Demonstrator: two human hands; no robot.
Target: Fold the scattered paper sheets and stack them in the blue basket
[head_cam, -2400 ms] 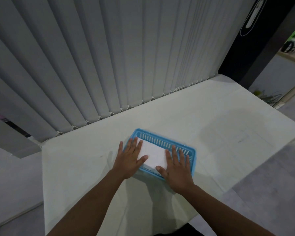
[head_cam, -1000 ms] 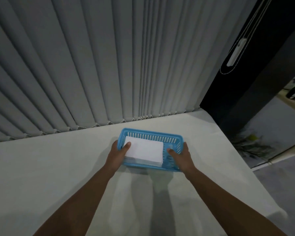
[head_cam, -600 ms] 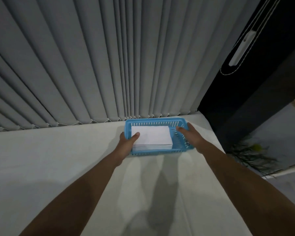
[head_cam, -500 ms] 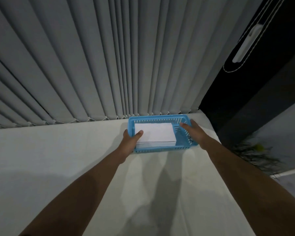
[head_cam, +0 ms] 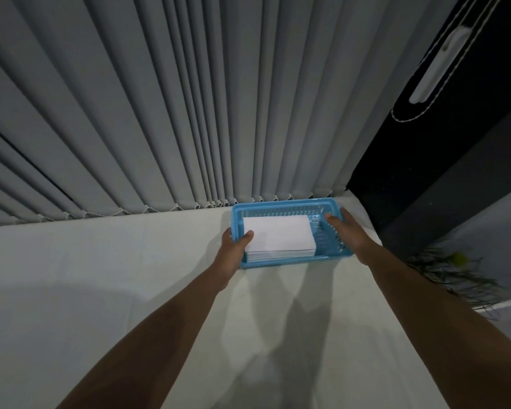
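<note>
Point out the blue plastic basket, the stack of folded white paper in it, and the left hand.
Blue plastic basket (head_cam: 283,205), head view: on its far rim.
Stack of folded white paper (head_cam: 278,236), head view: middle of the top sheet.
Left hand (head_cam: 233,250), head view: middle of the hand gripping the basket's left end.

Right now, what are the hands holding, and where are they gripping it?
Both hold the blue basket by its short ends: left hand on the left end, thumb over the paper stack; right hand on the right end.
</note>
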